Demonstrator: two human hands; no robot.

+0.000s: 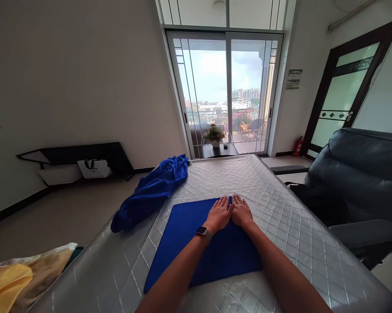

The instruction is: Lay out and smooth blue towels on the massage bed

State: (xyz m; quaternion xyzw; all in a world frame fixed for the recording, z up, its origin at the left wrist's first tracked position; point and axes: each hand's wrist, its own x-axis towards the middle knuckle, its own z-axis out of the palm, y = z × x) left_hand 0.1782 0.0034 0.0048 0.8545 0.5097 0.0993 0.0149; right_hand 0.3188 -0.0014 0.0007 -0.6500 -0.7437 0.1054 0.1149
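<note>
Blue towel flat on quilted silver mat, both hands on it.
L hand & R hand lie open, palms down, side by side; wall sign too small to read.

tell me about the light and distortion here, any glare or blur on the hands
Head view: the glass door glares bright with a near-washed-out sky, leaving the chair dim; the wide lens bows the quilted pad toward the edges; the left hand and right hand look sharp, without visible blur or glare.
</note>
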